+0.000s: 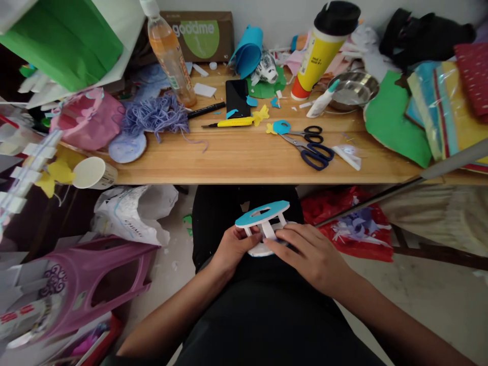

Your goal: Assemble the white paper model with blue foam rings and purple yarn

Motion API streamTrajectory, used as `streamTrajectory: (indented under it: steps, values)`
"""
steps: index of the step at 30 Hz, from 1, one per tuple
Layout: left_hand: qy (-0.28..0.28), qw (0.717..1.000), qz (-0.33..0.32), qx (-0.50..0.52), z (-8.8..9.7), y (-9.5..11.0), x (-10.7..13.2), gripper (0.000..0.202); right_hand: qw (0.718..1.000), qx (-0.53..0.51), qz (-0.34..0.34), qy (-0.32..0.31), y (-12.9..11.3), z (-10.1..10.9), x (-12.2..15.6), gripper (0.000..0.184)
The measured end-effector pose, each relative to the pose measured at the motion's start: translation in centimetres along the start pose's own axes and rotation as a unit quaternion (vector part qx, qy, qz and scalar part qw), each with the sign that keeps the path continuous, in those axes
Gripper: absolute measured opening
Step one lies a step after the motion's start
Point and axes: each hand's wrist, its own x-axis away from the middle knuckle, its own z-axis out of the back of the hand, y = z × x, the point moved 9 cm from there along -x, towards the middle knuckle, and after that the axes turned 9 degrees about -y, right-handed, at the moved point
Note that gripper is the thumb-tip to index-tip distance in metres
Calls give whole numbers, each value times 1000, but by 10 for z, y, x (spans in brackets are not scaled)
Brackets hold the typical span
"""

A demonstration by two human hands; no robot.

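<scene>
Over my lap, both hands are closed on a small paper craft stand point(262, 214). Its top is a blue ring with a hole in the middle; white posts join it to a round white base point(261, 249). My left hand point(233, 247) grips the left side, thumb between ring and base. From the right, my right hand point(310, 252) has its fingers against a post and the base, which they partly hide. On the table beyond lie dark-handled scissors point(314, 155), a smaller black-handled pair point(313, 134) and a yellow craft knife point(235, 122).
A black phone point(237, 94), purple yarn point(156, 116), a drink bottle point(170, 56), a yellow cup point(322, 51) and a metal bowl point(353, 90) crowd the table. A paper cup point(95, 173) sits by its front edge. A pink stool point(102, 274) stands left; a grey pole point(404, 185) slants in right.
</scene>
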Motion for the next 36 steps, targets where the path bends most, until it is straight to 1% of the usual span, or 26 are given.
streamTrajectory:
  steps: [6,8,13,18,20,23,26,28,30,31,33,36]
  values:
    - [1,1000,9,-19,1,-3,-2,36,1000,-17,-9,-13,3,-4,5,27]
    - [-11,1000,13,-13,-2,-1,-1,33,999,-39,-18,-8,7,-4,7,28]
    - [-67,997,41,10,-8,-1,2,29,996,-81,-31,12,15,-7,12,30]
    - [-66,996,59,2,-1,-8,3,29,995,-99,-30,10,13,-9,13,30]
    - [-77,994,72,-10,0,-10,5,32,994,-105,-32,16,14,-7,14,31]
    - [-118,989,83,-17,-2,-8,8,41,990,-130,-38,28,18,-2,14,34]
    - [-148,986,68,-33,0,-1,12,53,983,-172,-52,38,26,4,15,39]
    - [-158,985,46,-54,3,4,13,55,978,-194,-62,38,31,5,17,41]
    - [-155,985,30,-67,6,6,14,50,976,-202,-72,34,35,5,18,41]
    - [-145,987,26,-67,8,6,13,45,976,-203,-75,31,36,4,19,41]
    - [-108,992,25,-58,13,3,12,37,976,-204,-75,29,36,3,19,42]
    - [-40,998,19,-51,20,-2,10,34,977,-203,-56,29,30,3,18,44]
